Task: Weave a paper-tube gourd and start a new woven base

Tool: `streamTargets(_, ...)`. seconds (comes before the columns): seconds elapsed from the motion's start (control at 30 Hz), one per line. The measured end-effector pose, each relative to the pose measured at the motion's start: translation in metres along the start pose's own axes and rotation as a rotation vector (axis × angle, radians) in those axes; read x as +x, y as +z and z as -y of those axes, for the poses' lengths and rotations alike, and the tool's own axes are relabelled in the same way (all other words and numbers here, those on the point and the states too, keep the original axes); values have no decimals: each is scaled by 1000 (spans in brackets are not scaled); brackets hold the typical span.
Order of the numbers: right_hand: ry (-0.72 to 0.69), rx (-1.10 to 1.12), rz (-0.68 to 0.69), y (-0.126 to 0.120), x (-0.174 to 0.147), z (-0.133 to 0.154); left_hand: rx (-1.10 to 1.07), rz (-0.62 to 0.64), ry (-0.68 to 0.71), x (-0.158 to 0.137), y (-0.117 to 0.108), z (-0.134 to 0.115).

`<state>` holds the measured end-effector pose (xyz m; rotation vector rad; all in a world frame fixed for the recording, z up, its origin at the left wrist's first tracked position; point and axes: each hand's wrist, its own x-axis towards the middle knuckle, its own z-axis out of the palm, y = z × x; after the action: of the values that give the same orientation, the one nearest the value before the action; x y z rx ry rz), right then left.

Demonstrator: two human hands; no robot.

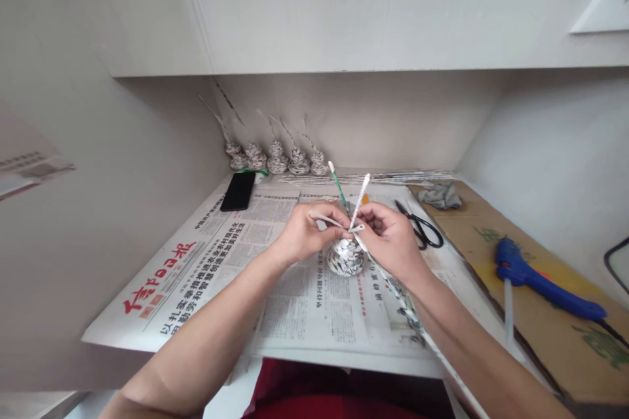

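Note:
A small gourd-like piece woven from rolled newspaper strips stands on the newspaper between my hands. Several strip ends stick up and out from its top, among them a green one and a white one. My left hand pinches a strip at the left of the top. On the other side, my right hand grips a long rolled paper strip that runs down along my right forearm. The fingertips of both hands nearly meet, hiding part of the weave.
Newspaper sheets cover the table. Several finished-looking woven gourds line the back wall beside a black phone. Black scissors lie right of my hands. A blue glue gun and grey cloth rest on cardboard.

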<state>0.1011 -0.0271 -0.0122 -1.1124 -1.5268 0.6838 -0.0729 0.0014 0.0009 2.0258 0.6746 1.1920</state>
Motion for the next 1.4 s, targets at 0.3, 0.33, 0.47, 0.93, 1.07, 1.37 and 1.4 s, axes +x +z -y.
streamTargets(0.3,119,-36,21,-6,-2,1,-153,6,-169,-2,11,-3)
streamTargets(0.33,110,-55,21,-7,-2,2,-179,-13,-186,-2,12,-2)
streamTargets(0.47,59,-120,-5,-8,-5,7,-234,-81,-201,-1,16,1)
streamTargets(0.93,53,-94,165,-14,-5,13,-463,145,-435,0,6,16)
streamTargets(1.07,30,-153,145,-15,-6,18,-411,124,-421,0,6,16)
streamTargets(1.37,-122,-195,100,-15,-5,17,-348,132,-378,1,7,8)
streamTargets(1.4,-108,-151,107,-14,-5,15,-333,145,-372,2,6,8)
